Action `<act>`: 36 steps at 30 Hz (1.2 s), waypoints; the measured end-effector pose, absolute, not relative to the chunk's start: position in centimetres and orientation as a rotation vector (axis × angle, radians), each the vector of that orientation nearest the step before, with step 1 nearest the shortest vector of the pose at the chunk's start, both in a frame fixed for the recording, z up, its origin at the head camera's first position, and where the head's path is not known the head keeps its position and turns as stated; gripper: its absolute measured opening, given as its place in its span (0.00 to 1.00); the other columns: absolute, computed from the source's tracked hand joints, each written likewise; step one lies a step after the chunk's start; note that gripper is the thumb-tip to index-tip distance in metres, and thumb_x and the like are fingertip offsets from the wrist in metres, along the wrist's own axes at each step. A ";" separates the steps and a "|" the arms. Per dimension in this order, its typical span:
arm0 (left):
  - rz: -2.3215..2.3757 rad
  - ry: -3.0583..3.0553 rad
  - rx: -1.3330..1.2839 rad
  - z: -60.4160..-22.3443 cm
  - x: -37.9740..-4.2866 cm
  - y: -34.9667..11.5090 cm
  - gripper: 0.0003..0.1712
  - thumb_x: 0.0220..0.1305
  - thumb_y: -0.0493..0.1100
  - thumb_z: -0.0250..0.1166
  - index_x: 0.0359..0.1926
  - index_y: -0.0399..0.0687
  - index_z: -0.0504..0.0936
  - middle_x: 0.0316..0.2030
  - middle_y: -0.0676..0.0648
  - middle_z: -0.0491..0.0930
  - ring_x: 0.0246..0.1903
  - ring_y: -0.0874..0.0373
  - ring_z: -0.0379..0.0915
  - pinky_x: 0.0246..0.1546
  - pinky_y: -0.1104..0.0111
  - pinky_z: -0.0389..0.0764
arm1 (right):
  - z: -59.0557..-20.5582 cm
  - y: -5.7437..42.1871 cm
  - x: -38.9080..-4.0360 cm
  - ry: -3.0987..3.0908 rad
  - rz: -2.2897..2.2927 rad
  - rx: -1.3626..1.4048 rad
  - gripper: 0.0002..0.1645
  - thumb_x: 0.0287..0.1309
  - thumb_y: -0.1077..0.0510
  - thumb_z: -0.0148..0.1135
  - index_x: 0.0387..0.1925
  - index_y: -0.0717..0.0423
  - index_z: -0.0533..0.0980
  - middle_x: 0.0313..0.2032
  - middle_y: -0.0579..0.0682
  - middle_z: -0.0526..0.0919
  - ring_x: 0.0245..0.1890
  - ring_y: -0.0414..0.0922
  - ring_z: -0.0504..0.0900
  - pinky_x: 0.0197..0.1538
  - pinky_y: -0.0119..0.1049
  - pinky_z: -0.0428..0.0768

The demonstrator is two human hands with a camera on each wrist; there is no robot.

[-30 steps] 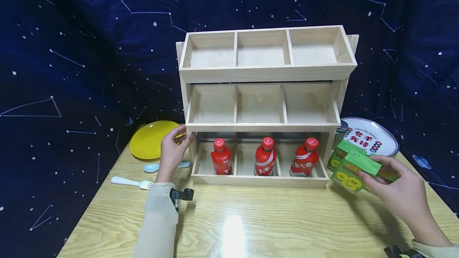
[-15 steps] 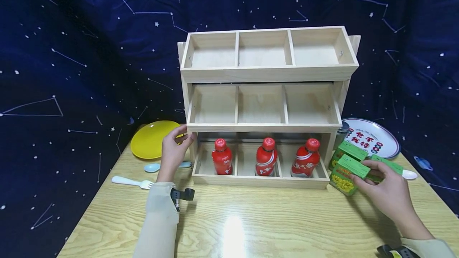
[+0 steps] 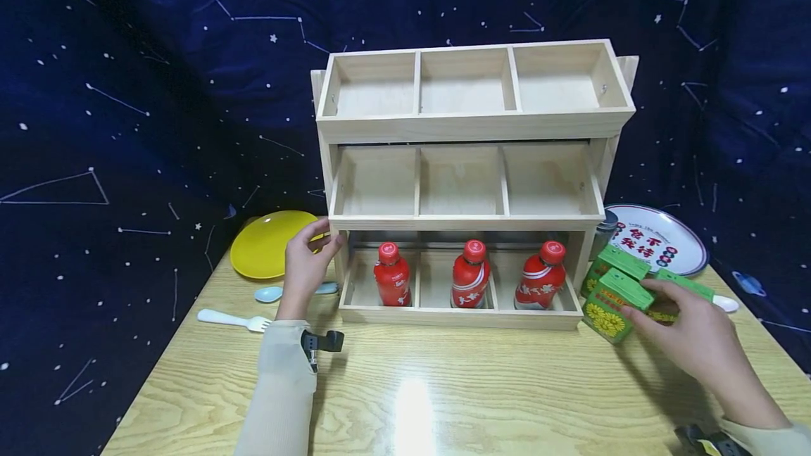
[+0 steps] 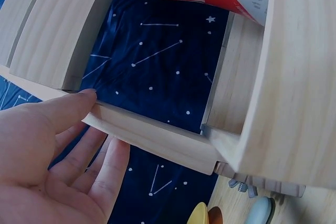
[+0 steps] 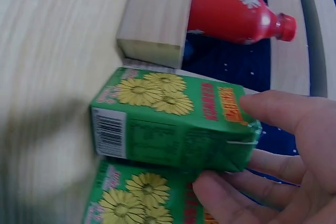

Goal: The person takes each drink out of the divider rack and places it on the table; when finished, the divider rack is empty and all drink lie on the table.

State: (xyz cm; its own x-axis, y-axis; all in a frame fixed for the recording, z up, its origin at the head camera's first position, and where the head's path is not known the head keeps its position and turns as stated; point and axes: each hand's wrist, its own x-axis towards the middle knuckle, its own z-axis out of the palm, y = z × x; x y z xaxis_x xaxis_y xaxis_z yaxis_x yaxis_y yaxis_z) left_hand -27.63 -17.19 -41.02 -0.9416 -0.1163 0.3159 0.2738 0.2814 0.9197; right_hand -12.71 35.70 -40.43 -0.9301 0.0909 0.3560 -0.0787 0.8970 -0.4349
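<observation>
A three-tier wooden rack (image 3: 459,315) stands mid-table. My left hand (image 3: 308,262) grips its left side post (image 4: 152,136), thumb on one face and fingers on the other. At the rack's right foot, my right hand (image 3: 693,329) holds the top end of a green drink carton (image 3: 614,307) with yellow flowers, between thumb and fingers. In the right wrist view that carton lies close against a second drink carton (image 5: 134,198). Another green carton (image 3: 611,264) stands behind, and one more is partly hidden by the right hand. Red bottles (image 3: 470,276) stand in the bottom tier's three compartments.
Left of the rack are a yellow plate (image 3: 262,248), a light blue spoon (image 3: 269,294) and a white fork (image 3: 228,319). Behind the cartons are a white plate (image 3: 687,241) with red characters and a dark-lidded jar (image 3: 605,231). A white utensil end (image 3: 725,303) shows beyond the right hand.
The right hand has moved left with the carton, which has gone from tilted to more upright beside the rack. The white utensil end has come into view. The left hand stays on the post.
</observation>
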 end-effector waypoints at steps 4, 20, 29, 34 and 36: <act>-1.694 -2.242 -0.138 -41.0 -27.5 -17.2 0.25 0.62 0.41 0.71 0.60 0.45 0.79 0.55 0.43 0.79 0.50 0.47 0.79 0.55 0.57 0.79 | -39.3 35.7 -12.2 -2.640 0.662 -0.015 0.31 0.50 0.52 0.77 0.51 0.65 0.78 0.39 0.68 0.84 0.29 0.34 0.83 0.27 0.34 0.79; -1.696 -2.259 -0.109 -41.0 -27.5 -17.1 0.25 0.62 0.42 0.71 0.61 0.47 0.79 0.56 0.45 0.79 0.52 0.47 0.78 0.56 0.57 0.78 | -37.8 30.5 -13.3 -2.430 0.997 0.171 0.26 0.53 0.60 0.75 0.54 0.58 0.78 0.44 0.41 0.82 0.41 0.23 0.77 0.43 0.13 0.74; -1.696 -2.269 -0.104 -41.0 -27.5 -17.2 0.25 0.63 0.43 0.70 0.61 0.48 0.78 0.56 0.45 0.78 0.52 0.48 0.78 0.55 0.58 0.80 | -37.9 26.9 -15.8 -2.345 1.052 0.303 0.33 0.52 0.66 0.74 0.61 0.61 0.74 0.55 0.57 0.79 0.51 0.26 0.73 0.47 0.13 0.72; -1.682 -2.271 -0.100 -41.0 -27.6 -17.2 0.25 0.63 0.43 0.70 0.60 0.49 0.79 0.55 0.46 0.79 0.51 0.49 0.78 0.53 0.59 0.81 | -38.4 25.9 -16.8 -2.349 1.070 0.314 0.31 0.55 0.65 0.71 0.61 0.59 0.74 0.54 0.57 0.79 0.48 0.29 0.73 0.47 0.14 0.72; -1.685 -2.265 -0.108 -41.0 -27.5 -17.2 0.25 0.63 0.43 0.70 0.61 0.48 0.79 0.56 0.46 0.78 0.52 0.49 0.78 0.54 0.58 0.80 | -38.8 25.7 -17.1 -2.343 1.076 0.309 0.29 0.56 0.66 0.70 0.60 0.60 0.74 0.52 0.57 0.80 0.46 0.29 0.74 0.46 0.15 0.73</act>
